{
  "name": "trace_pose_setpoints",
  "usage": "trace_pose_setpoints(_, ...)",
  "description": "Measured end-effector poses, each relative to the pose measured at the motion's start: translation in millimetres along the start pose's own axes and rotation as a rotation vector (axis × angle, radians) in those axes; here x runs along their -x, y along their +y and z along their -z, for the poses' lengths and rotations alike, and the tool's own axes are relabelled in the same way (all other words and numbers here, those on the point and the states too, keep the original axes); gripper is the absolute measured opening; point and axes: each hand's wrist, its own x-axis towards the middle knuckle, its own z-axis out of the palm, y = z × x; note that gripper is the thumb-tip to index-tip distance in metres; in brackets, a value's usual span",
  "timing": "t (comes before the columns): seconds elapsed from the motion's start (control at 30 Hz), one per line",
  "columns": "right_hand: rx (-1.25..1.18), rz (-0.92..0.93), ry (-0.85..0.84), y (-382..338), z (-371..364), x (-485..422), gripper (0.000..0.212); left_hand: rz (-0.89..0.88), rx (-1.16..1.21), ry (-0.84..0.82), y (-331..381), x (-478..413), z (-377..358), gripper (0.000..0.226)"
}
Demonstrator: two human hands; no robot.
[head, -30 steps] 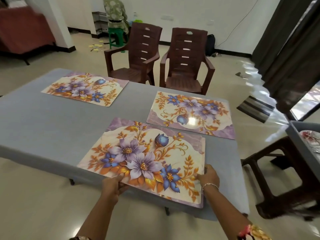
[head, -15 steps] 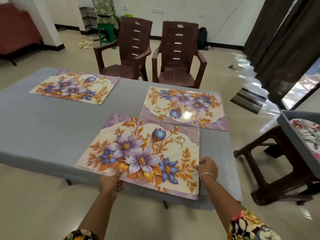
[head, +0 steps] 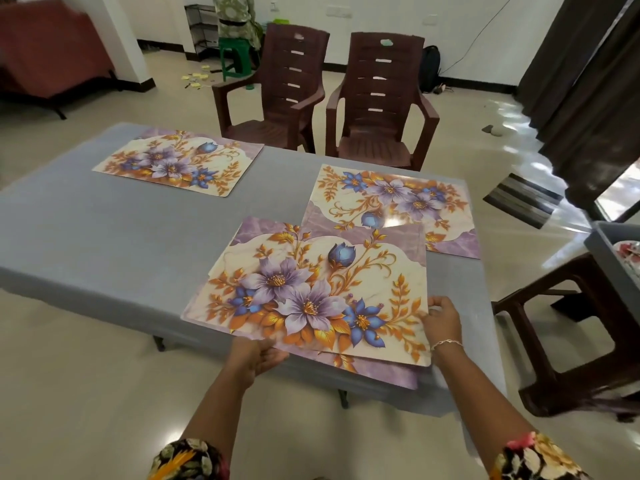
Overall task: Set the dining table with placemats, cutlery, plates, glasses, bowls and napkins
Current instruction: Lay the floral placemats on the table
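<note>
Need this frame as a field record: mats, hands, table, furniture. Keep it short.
table: grey-covered table
held placemat: floral held placemat, near edge raised off the table
left hand: left hand grips its near edge, fingers underneath
right hand: right hand pinches its right edge
lower placemat: lower placemat shows beneath the held one
far-left placemat: far-left placemat lies flat
far-right placemat: far-right placemat lies flat, partly covered in view by the held one
chairs: left chair, right chair, beyond the table
stool: brown stool, to the right
</note>
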Motion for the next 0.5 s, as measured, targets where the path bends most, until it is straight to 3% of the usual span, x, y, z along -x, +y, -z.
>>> trace_pose_setpoints(0.07,-0.1,-0.017,0.005,-3.9,1.8,-0.7,0.019,0.0,-0.02,-0.022,-0.3,1.9,-1.7,0.01)
trace_pose_setpoints(0.17,-0.186,-0.007,0.003,-11.8,4.8,1.5,0.02,0.023,-0.192,-0.029,3.1,6.9,-0.1,0.036)
trace_pose_setpoints(0.23,-0.223,-0.014,-0.015,-17.0,3.1,6.3,0.019,0.008,-0.214,-0.015,9.1,10.4,5.0,0.042)
trace_pose_setpoints(0.4,-0.294,0.023,-0.083,-39.1,-22.8,25.6,0.02,-0.125,0.11,0.094,33.1,18.0,32.1,0.02)
trace_pose_setpoints(0.5,-0.297,0.044,-0.121,-45.4,-54.0,32.3,0.023,-0.256,0.261,0.173,48.3,18.5,61.2,0.02)
